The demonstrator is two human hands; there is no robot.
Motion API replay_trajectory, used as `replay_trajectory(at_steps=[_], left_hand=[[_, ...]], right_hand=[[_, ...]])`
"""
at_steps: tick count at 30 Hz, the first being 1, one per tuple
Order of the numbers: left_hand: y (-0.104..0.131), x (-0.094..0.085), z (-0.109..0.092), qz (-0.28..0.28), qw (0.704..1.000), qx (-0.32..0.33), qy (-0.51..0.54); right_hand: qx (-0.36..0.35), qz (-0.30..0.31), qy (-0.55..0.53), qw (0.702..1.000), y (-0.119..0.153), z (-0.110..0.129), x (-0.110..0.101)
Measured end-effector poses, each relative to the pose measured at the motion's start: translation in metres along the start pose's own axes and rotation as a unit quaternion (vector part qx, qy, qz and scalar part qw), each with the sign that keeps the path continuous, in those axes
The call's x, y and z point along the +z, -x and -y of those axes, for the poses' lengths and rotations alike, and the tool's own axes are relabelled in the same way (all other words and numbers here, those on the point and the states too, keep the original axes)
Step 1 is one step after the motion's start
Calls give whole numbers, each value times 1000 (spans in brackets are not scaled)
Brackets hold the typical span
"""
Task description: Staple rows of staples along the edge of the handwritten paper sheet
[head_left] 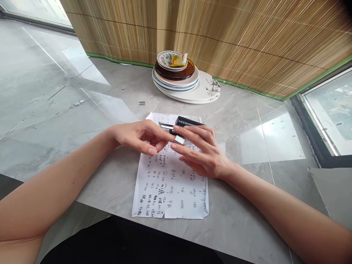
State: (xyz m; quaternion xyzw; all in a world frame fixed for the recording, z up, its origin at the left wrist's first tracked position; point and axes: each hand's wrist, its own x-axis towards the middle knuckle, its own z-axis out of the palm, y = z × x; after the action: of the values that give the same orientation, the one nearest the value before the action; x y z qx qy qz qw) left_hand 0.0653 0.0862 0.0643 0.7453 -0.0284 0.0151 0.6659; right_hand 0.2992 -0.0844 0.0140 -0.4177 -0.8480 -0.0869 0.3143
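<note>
My left hand [141, 135] reaches in from the left with its index finger stretched out and the thumb apart. At that fingertip is a small silver block, which looks like a strip of staples [179, 139]. My right hand [202, 150] has its fingers spread, one fingertip at the metal part of a black stapler [188, 121] and another just below the silver block. The stapler appears opened up, its metal channel showing to the left; my right fingers hide part of it. Both hands are over a handwritten sheet of paper [172, 187].
A stack of plates [176, 86] with a yellow packet [177, 60] on top stands at the back, before a bamboo blind [132, 33]. Another staple strip [142, 103] lies on the grey marbled tabletop [233, 110], with silvery scraps [77, 103] farther left.
</note>
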Motion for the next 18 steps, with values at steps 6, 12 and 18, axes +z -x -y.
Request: replay_trajectory(at_steps=[6,12,18], left_hand=[[3,-2,4,52,998,-21,-13],[2,-2,2,64,997,-34,10],[2,-2,2,53,998,-40,8]], right_hand=[[0,5,-7,1000,-1,1,0],[2,14,-11,1000,0,1,0],[-8,7,-11,1000,-2,1,-2]])
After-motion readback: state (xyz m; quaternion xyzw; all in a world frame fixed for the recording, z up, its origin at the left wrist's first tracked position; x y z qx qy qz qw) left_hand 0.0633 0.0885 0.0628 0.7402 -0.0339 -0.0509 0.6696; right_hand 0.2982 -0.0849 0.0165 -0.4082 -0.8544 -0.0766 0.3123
